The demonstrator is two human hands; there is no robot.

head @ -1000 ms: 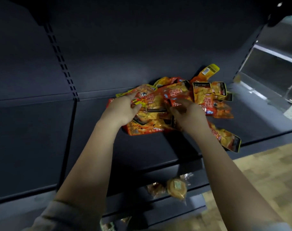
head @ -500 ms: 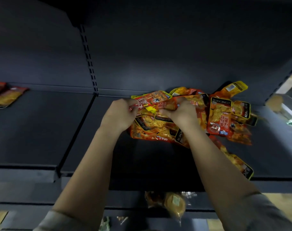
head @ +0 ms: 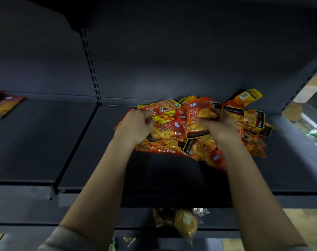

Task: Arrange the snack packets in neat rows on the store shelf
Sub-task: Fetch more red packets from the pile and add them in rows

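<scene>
A loose pile of several orange and red snack packets (head: 172, 142) lies at the back of the dark shelf (head: 154, 178), right of the middle. My left hand (head: 136, 125) pinches a yellow and red packet (head: 163, 117) at the pile's left side. My right hand (head: 221, 124) grips an upright orange packet (head: 197, 120) lifted a little off the heap. More packets (head: 251, 116) spread out to the right, partly hidden behind my right hand.
A couple of orange packets (head: 3, 105) lie flat on the left shelf section. A slotted upright (head: 91, 69) divides the sections. Wrapped round pastries (head: 184, 220) sit on the lower shelf. The shelf's end panel and wooden floor show at right.
The view has swung left and down, bringing the left shelf section into sight. My right hand has raised an orange packet upright from the pile; my left hand stays on the pile's left side.
</scene>
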